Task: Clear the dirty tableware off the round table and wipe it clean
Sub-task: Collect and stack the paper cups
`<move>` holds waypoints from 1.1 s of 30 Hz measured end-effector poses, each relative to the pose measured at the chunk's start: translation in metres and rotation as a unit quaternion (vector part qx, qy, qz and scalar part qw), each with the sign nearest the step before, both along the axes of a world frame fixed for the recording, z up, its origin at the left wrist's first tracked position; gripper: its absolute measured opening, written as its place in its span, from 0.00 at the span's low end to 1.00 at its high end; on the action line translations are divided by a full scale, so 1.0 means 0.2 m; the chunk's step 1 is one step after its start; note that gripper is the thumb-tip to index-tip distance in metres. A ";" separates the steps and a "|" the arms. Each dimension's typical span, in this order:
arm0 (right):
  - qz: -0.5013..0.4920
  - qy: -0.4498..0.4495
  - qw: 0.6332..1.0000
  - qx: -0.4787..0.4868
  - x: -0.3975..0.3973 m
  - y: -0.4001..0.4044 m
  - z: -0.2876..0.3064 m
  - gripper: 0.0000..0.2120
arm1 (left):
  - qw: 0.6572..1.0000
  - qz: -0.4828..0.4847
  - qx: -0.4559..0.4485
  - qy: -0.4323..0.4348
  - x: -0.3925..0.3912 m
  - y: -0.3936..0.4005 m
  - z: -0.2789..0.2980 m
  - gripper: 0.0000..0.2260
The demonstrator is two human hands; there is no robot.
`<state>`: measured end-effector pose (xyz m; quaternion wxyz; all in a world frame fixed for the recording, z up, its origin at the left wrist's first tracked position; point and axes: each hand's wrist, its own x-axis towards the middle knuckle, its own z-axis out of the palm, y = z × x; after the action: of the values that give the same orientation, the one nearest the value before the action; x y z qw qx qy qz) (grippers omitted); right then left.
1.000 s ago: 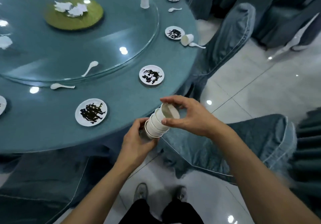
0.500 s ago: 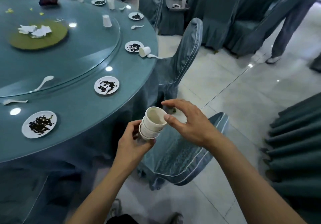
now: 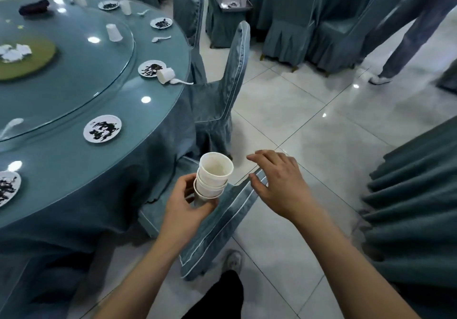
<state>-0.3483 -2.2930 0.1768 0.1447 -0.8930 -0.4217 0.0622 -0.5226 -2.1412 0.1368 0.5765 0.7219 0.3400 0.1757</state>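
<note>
Stack of white paper cups, nested, mouth tilted up toward the camera, held off the edge of the round table, over a covered chair. Left hand grips the lower cups, fingers curled round the bottom of the stack. Right hand hovers just beside the stack, apart from it, fingers loosely spread and holding nothing. On the table's near rim: a small white plate smeared with dark residue; another such plate at the left edge of view. Farther round the rim, a third soiled plate with a tipped-over cup and a white spoon just beside it. On the glass turntable: an upturned cup and a green mat bearing crumpled white napkins. Beyond the table, more covered chairs; a standing person's legs at top right.
</note>
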 end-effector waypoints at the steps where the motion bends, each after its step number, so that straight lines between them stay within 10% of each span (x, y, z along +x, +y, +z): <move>1: 0.001 -0.001 1.000 -0.008 0.07 0.00 -0.01 0.20 | 1.000 0.004 0.003 0.001 0.07 -0.01 -0.01 0.25; 33: 0.198 0.021 0.980 -0.016 2.23 0.76 -0.11 0.24 | 0.963 0.270 0.015 -0.012 2.02 0.21 -0.06 0.27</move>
<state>0.0972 -2.1415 0.1547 0.1234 -0.7924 -0.5862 0.1150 -0.1192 -2.0996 0.1243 0.5004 0.6097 0.5128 0.3388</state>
